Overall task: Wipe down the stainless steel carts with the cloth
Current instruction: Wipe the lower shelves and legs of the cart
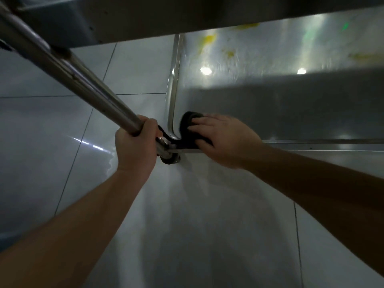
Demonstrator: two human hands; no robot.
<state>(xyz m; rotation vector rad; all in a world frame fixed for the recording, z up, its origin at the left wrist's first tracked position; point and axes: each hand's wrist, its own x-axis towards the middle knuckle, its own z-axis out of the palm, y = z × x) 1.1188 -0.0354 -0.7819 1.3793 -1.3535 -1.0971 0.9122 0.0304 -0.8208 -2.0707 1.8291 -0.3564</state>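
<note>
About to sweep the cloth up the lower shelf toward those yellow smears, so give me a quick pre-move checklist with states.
1. Left hand grips the cart post: ok.
2. Right hand flat on the dark cloth: ok.
3. Cloth sits on the lower shelf, at its near left corner: ok.
4. Yellow smears wiped off: not ok.
5. Path from cloth to smears free of objects: ok.
6. Cloth damp or clean enough: cannot tell.
</note>
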